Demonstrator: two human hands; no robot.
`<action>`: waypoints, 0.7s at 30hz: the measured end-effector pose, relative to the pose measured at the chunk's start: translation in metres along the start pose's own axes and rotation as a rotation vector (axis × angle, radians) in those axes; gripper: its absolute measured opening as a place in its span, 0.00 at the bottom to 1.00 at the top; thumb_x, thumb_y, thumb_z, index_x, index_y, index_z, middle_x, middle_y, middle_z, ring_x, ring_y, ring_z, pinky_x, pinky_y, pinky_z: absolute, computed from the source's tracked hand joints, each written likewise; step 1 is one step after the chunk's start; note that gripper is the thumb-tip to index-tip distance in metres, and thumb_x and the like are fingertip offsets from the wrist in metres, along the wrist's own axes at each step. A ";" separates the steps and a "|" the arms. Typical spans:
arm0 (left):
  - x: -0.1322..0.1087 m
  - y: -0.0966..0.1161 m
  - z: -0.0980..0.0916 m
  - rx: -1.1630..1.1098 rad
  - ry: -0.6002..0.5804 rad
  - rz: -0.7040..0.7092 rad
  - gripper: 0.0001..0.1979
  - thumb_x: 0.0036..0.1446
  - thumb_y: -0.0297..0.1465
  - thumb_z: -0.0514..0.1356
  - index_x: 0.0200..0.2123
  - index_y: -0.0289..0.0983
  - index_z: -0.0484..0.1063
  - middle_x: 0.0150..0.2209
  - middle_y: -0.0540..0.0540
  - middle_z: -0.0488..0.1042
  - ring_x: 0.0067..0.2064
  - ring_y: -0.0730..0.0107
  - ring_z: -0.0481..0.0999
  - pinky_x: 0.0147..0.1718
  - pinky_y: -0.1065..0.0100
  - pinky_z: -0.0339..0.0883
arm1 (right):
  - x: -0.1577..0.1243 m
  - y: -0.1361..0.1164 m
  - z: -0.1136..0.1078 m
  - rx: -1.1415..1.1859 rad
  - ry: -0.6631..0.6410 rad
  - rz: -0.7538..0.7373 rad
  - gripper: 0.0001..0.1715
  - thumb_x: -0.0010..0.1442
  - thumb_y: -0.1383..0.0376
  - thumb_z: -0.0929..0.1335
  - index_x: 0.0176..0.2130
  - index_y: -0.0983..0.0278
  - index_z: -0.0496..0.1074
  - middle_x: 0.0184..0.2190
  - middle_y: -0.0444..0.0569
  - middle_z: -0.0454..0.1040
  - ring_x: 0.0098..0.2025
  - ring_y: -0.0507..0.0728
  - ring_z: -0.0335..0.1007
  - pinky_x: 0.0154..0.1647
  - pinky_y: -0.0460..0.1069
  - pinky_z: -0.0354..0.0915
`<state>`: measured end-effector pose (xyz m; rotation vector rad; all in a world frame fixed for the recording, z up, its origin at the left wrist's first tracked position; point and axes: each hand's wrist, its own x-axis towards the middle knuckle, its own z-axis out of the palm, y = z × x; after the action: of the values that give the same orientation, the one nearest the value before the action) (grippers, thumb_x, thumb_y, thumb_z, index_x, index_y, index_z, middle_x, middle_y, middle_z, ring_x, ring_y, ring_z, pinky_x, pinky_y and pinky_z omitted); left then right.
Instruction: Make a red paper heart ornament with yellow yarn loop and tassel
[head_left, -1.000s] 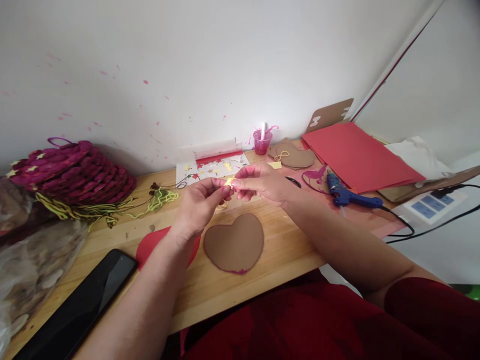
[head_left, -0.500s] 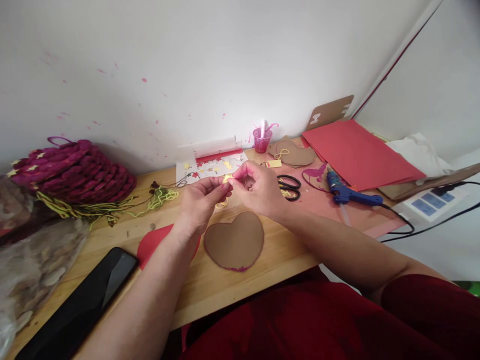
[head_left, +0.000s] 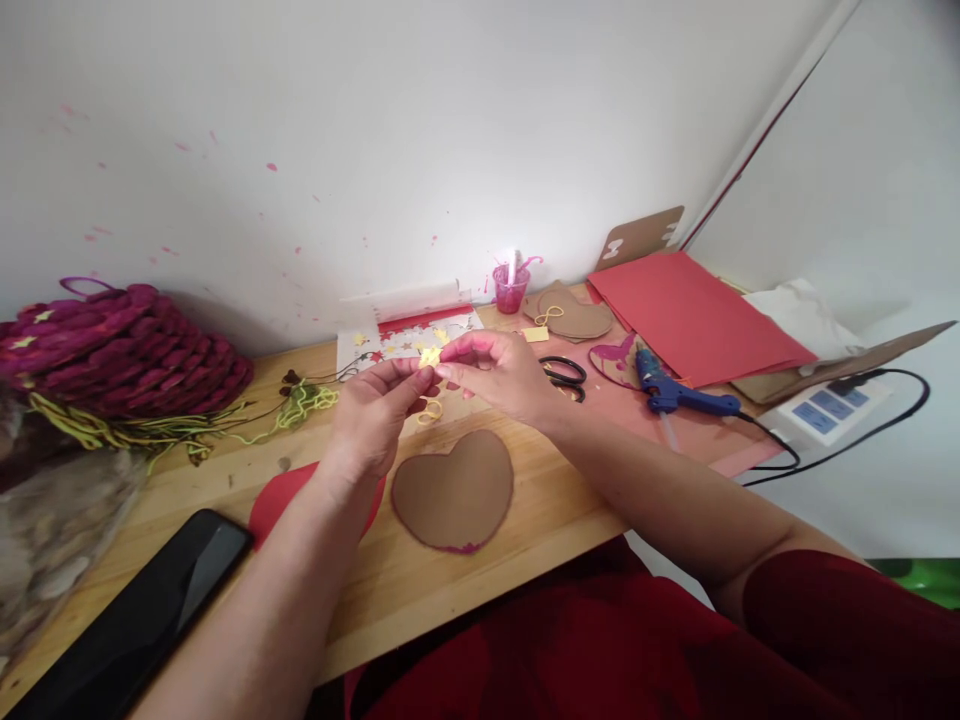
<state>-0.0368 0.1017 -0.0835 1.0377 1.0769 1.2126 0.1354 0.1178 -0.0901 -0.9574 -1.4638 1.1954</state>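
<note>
A small yellow paper star (head_left: pixel 430 356), perhaps several stuck together, is pinched at its left by the thumb and finger of my left hand (head_left: pixel 381 405). My right hand (head_left: pixel 501 376) closes its fingertips at the star's right edge. Below both hands lies a brown cardboard heart (head_left: pixel 454 492) with magenta paint along its rim. My left forearm partly covers a red paper heart (head_left: pixel 283 498). Behind the hands, small star cutouts lie on a white sheet (head_left: pixel 349 340). A yellow loop of cord (head_left: pixel 430 411) rests just beneath the fingers.
Black-handled scissors (head_left: pixel 564 372), a blue glue gun (head_left: pixel 686 395), red sheets (head_left: pixel 697 315), cardboard shapes (head_left: pixel 574 315) and a paint cup (head_left: pixel 511 288) stand to the right. A magenta woven piece (head_left: pixel 135 350), green yarn (head_left: pixel 304 403) and a black phone (head_left: pixel 142 620) are at left.
The view has shifted slightly to the right. Between my hands the yellow star now shows more of its face, and my right fingers have spread a little from their tight pinch.
</note>
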 end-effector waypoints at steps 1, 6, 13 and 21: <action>0.000 0.000 0.000 0.009 -0.002 0.008 0.19 0.37 0.39 0.78 0.29 0.35 0.79 0.27 0.47 0.78 0.31 0.71 0.76 0.30 0.71 0.65 | -0.001 0.001 0.001 -0.004 0.007 -0.017 0.14 0.51 0.59 0.78 0.36 0.62 0.77 0.32 0.45 0.79 0.33 0.52 0.76 0.30 0.46 0.72; 0.000 -0.003 -0.001 0.078 -0.012 0.060 0.17 0.43 0.40 0.76 0.31 0.35 0.79 0.28 0.47 0.79 0.31 0.71 0.76 0.31 0.71 0.65 | -0.002 0.001 0.004 0.019 0.048 -0.067 0.10 0.54 0.61 0.76 0.34 0.63 0.77 0.31 0.44 0.79 0.32 0.52 0.76 0.32 0.47 0.73; -0.004 -0.002 0.002 0.119 -0.017 0.102 0.16 0.45 0.40 0.75 0.31 0.35 0.79 0.28 0.48 0.79 0.31 0.72 0.75 0.31 0.71 0.65 | -0.004 0.000 0.010 0.031 0.119 -0.102 0.14 0.50 0.58 0.79 0.33 0.63 0.77 0.29 0.44 0.79 0.31 0.52 0.77 0.34 0.48 0.74; -0.004 -0.010 0.002 0.061 -0.027 0.140 0.14 0.50 0.39 0.73 0.35 0.36 0.81 0.30 0.48 0.80 0.33 0.73 0.76 0.30 0.73 0.65 | -0.005 -0.003 0.014 0.135 0.147 -0.066 0.17 0.47 0.56 0.80 0.31 0.63 0.76 0.29 0.44 0.79 0.31 0.52 0.77 0.32 0.48 0.74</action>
<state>-0.0327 0.0973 -0.0923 1.1898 1.0400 1.2802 0.1231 0.1095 -0.0892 -0.8790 -1.2730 1.1363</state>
